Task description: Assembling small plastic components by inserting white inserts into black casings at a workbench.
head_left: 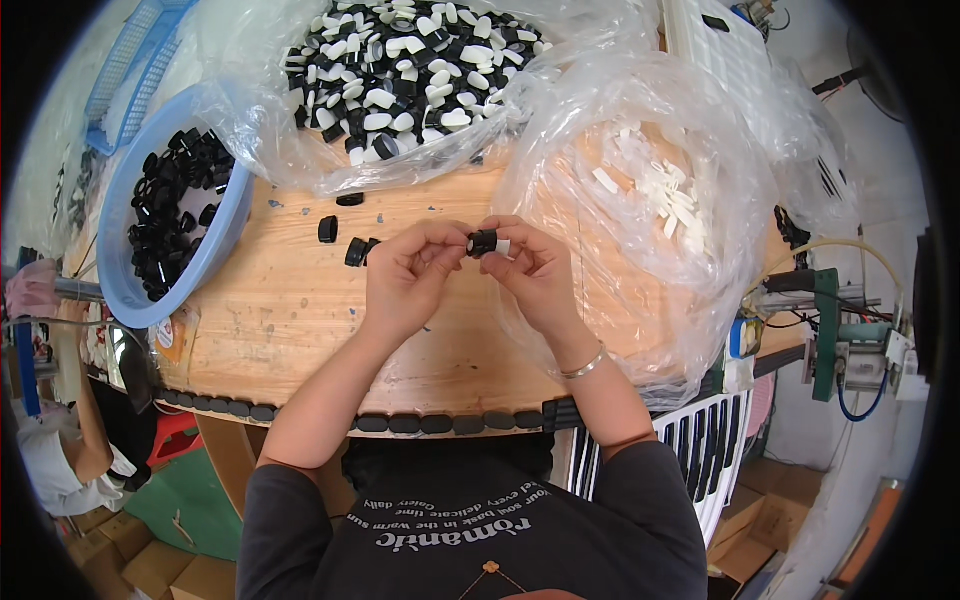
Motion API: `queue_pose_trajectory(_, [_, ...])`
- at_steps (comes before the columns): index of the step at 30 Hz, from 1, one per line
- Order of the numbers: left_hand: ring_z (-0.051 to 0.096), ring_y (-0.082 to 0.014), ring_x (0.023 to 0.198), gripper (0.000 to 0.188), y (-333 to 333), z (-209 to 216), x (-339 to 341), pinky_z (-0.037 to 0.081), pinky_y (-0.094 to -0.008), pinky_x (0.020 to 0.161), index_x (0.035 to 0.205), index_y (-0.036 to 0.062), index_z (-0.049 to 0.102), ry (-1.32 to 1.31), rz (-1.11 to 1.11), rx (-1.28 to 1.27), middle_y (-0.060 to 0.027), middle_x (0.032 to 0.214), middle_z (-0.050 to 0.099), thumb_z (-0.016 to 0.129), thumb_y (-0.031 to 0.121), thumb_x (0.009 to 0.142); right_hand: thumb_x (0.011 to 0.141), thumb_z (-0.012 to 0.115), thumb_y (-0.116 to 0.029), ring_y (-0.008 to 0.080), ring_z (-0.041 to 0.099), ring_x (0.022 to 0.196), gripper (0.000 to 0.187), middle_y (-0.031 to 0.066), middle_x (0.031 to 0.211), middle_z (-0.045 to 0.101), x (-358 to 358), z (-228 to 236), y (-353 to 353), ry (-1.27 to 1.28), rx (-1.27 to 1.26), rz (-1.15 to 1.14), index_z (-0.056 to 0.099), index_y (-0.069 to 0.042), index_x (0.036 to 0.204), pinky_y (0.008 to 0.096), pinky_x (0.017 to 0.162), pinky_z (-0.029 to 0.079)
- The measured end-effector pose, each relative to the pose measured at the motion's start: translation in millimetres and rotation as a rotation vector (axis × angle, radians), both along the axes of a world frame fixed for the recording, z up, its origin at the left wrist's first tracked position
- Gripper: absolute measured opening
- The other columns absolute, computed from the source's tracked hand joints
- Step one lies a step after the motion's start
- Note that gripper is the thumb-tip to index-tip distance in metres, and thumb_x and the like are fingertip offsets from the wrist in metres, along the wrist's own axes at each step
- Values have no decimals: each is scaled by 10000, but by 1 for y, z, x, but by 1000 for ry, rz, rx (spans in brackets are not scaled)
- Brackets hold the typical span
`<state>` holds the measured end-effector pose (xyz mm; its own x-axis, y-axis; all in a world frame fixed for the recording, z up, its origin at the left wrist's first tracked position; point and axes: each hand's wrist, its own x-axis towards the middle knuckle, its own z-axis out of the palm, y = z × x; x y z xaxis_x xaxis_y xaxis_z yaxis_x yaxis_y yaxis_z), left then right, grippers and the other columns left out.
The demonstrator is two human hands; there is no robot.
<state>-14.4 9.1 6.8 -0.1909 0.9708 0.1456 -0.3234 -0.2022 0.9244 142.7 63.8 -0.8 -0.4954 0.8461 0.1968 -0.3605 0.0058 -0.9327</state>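
Observation:
Just above the middle of the wooden table, my two hands meet around a small black ring-like part (pixel 482 243). A short white piece (pixel 502 246) sticks out of its right side. My left hand (pixel 412 280) is closed, with thumb and fingertips pinching at the black part's left side. The thumb and fingers of my right hand (pixel 538 280) grip the black part and the white piece from the right. Close to my left hand lie several loose black parts, one upright black part (pixel 328 229) among them.
A blue basin (pixel 236 215) of black parts stands at the left. Behind my hands, a clear plastic bag (pixel 270 150) holds a heap of black and white parts. Another bag (pixel 560 130) with white pieces lies at the right. Black strips line the table's front edge (pixel 435 424).

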Motion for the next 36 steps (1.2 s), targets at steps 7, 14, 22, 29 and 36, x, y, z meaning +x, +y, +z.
queue_pose_trajectory(7, [492, -79, 788, 74, 2, -4, 0, 436, -205, 704, 924, 5, 502, 291, -37, 71, -45, 933, 509, 483, -66, 917, 785, 617, 160, 159, 596, 1014, 328, 119, 1138, 592, -4, -1, -7, 11, 84, -72, 557, 6, 1068, 263, 819, 525])
queue_pose_trajectory(14, [450, -91, 830, 99, 4, -12, 2, 405, -231, 769, 1079, 46, 442, 175, -33, 70, -38, 1007, 498, 443, 70, 983, 769, 680, 121, 160, 635, 927, 406, 140, 1066, 629, -6, 13, -12, -53, 295, -310, 446, -37, 1060, 268, 799, 532])
queue_pose_trajectory(22, [546, -103, 910, 100, 4, -3, -1, 432, -214, 796, 1002, -33, 558, 271, -105, 100, -64, 1032, 566, 486, 5, 944, 711, 780, -2, 185, 664, 751, 291, 99, 904, 684, 2, 24, -11, -438, 789, -475, 586, -25, 927, 257, 669, 532])
queue_pose_trajectory(29, [562, -143, 778, 72, 10, -7, -19, 447, -234, 708, 937, -23, 570, 643, -19, 157, -87, 900, 593, 551, -34, 868, 711, 764, 12, 200, 656, 740, 242, 103, 905, 675, 4, 29, -8, -400, 775, -403, 598, -38, 880, 276, 656, 527])
queue_pose_trajectory(36, [577, -191, 719, 59, 12, -1, -7, 456, -250, 676, 899, -20, 589, 621, 17, 268, -101, 877, 625, 578, -31, 842, 714, 746, 24, 222, 654, 757, 213, 110, 906, 665, 5, 31, -10, -419, 726, -367, 619, -39, 873, 292, 672, 524])
